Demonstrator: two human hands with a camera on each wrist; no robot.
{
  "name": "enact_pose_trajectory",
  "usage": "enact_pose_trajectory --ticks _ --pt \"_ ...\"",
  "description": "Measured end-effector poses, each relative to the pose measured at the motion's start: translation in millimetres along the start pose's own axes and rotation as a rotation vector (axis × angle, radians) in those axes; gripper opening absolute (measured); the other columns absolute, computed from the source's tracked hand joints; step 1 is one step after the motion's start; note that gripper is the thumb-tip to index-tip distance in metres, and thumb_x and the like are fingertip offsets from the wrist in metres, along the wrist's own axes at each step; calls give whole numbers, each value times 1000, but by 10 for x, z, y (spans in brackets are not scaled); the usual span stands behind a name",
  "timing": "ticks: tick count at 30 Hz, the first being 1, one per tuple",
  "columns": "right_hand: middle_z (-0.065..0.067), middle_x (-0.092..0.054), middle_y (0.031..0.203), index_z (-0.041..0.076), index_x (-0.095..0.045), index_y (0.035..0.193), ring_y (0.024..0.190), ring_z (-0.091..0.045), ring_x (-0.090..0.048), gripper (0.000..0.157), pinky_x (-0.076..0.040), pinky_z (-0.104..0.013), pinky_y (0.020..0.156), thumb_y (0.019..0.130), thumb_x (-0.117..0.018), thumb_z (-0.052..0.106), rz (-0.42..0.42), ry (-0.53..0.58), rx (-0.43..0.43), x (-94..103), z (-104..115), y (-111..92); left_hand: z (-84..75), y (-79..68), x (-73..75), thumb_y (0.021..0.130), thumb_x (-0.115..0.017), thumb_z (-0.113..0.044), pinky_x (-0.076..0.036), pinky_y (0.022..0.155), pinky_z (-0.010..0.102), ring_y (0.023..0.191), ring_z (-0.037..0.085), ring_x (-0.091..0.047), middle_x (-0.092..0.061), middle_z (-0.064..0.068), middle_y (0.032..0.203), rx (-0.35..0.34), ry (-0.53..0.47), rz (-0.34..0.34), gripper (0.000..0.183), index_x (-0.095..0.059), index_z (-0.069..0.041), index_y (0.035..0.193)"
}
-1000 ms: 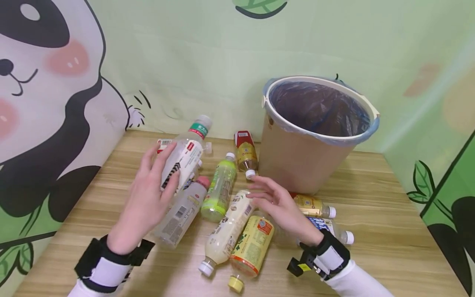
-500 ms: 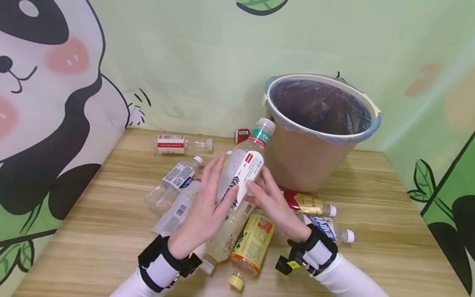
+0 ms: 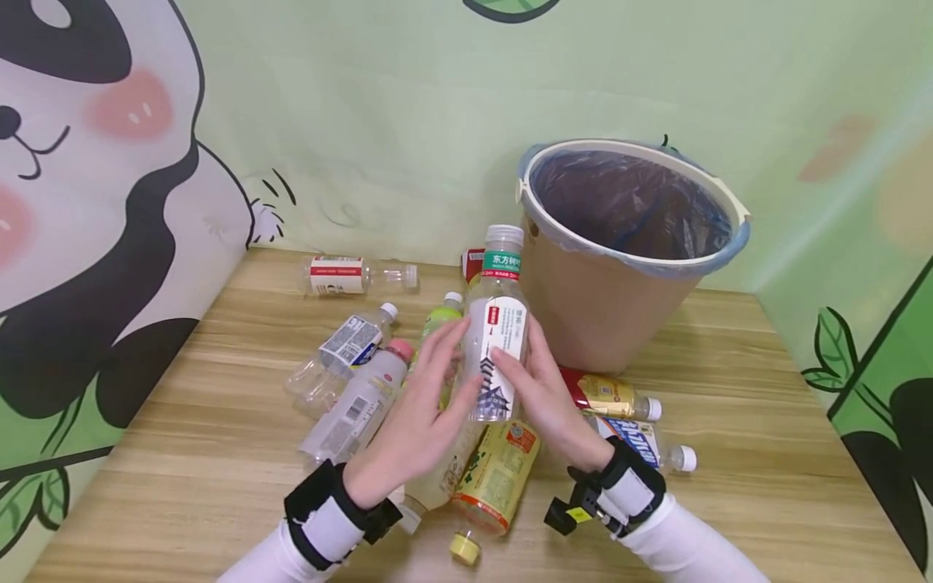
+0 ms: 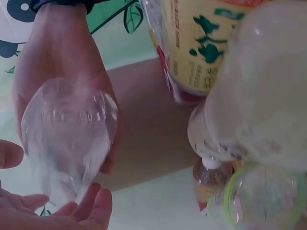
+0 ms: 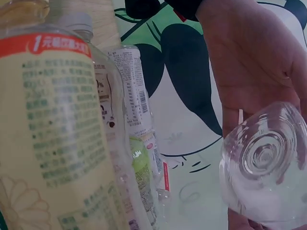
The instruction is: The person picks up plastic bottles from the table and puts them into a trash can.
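Observation:
In the head view, a clear plastic bottle (image 3: 506, 332) with a white label, green neck band and white cap stands nearly upright over the pile, held between both hands. My left hand (image 3: 408, 429) grips its left side, thumb at the front. On the other side my right hand (image 3: 557, 405) holds it, thumb across the label. The bottle's clear base (image 4: 72, 124) faces the left wrist camera. Below the hands lie a yellow-labelled bottle (image 3: 503, 478) with a yellow cap, a pale bottle partly hidden by the left hand, and a green bottle (image 3: 439, 320).
A brown bin (image 3: 583, 316) lined with a blue bag stands at the back right. Left lie a pink-capped bottle (image 3: 360, 405), a clear bottle (image 3: 350, 344) and a red-and-white-labelled bottle (image 3: 338, 275). Right are a red-and-gold-labelled bottle (image 3: 608, 397) and a blue-and-white-labelled bottle (image 3: 634, 441).
My left hand has carried the bottle rightwards from the left side to the middle. The right hand has taken hold too, and the bottle has turned from tilted to nearly upright.

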State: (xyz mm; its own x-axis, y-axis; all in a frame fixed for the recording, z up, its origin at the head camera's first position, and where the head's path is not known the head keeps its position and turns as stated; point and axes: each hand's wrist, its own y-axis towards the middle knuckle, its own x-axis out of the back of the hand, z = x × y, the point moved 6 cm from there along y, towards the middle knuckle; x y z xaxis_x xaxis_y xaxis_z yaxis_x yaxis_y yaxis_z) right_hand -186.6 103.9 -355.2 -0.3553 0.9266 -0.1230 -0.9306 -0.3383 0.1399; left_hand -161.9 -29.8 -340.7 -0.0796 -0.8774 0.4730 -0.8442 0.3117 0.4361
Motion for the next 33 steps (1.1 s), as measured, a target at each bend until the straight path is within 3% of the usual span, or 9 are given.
enact_pose_trajectory --ticks 5,9,14,17,20,23,27,33 --pt "-7 -34 147 31 -8 151 114 -28 -53 65 -53 -39 85 100 -45 15 -27 24 -11 43 86 23 46 37 97 99 -47 -26 -48 91 50 118 22 -48 -29 5 151 -27 28 -26 55 -27 -18 150" --pt "-11 -39 141 26 -13 151 111 -27 -54 64 -53 -36 84 99 -47 13 -54 -93 32 90 224 55 110 57 197 99 -47 -27 -46 94 50 121 24 -47 -32 5 150 -39 113 -66 54 -30 -18 149" --pt "-15 -45 125 17 -21 150 105 -25 -54 66 -54 -33 81 94 -54 7 -90 -330 194 150 551 102 168 58 310 98 -47 -27 -44 97 48 125 25 -44 -32 6 149 -50 190 -96 53 -32 -18 148" --pt "-15 -48 118 16 -24 150 97 -24 -56 68 -55 -36 75 92 -57 6 -124 -470 305 191 808 116 196 52 356 97 -50 -24 -52 81 40 106 21 -53 -32 6 149 -40 209 -104 53 -33 -19 147" --pt "-14 -50 117 16 -25 149 94 -21 -56 69 -55 -38 71 90 -60 7 -180 -591 416 247 1087 137 220 48 390 96 -53 -20 -49 63 32 86 15 -52 -31 5 150 -29 211 -111 54 -34 -19 147" --pt "-15 -51 116 15 -27 149 93 -20 -55 70 -54 -38 68 88 -61 8 -254 -704 534 311 1373 169 237 41 411 95 -54 -19 -46 60 32 82 15 -51 -30 5 151 -25 216 -115 55 -35 -19 146" --pt "-18 -50 117 11 -29 148 98 -20 -50 69 -51 -42 68 87 -63 16 -384 -864 660 424 1719 238 248 33 431 95 -54 -19 -49 71 38 83 14 -53 -30 8 151 -35 223 -121 54 -36 -16 146" --pt "-18 -46 131 8 -31 146 112 -27 -47 70 -46 -49 86 86 -63 23 -512 -1046 721 670 2001 386 265 20 465 94 -55 -18 -42 97 51 85 12 -56 -28 11 151 -42 232 -131 54 -38 -13 144"
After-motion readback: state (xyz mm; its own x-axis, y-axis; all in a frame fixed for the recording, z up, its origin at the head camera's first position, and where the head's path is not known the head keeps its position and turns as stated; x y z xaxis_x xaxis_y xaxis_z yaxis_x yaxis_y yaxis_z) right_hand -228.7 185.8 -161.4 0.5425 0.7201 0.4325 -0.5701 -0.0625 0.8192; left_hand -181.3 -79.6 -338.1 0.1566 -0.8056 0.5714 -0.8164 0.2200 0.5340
